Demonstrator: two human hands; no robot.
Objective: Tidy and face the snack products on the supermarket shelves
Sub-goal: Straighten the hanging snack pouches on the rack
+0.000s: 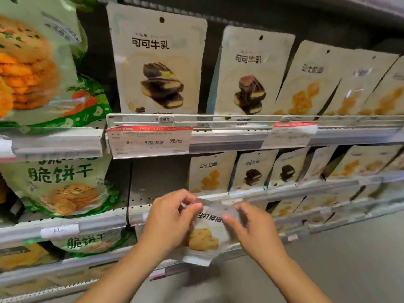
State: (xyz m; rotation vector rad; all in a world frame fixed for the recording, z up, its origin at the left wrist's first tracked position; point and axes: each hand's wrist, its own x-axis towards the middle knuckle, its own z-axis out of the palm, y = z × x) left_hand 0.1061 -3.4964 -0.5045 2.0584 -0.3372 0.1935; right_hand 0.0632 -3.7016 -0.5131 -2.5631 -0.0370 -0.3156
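Note:
I hold a pale snack pouch (206,239) printed with yellow cookies in front of the lower shelves. My left hand (172,217) pinches its top left corner, and my right hand (251,226) grips its top right edge. The pouch hangs tilted, bottom toward me. On the upper shelf stand two white pouches with chocolate sandwich biscuits (158,68) (251,73). To their right lean pouches with yellow snacks (306,84). One shelf down, a yellow-snack pouch (211,173) stands beside chocolate ones (253,169).
Green cracker bags (39,62) (63,186) fill the left bay. A sale price tag (148,141) hangs from the upper shelf rail (240,121). An empty gap (157,180) lies behind my left hand. Grey floor (349,259) runs on the right.

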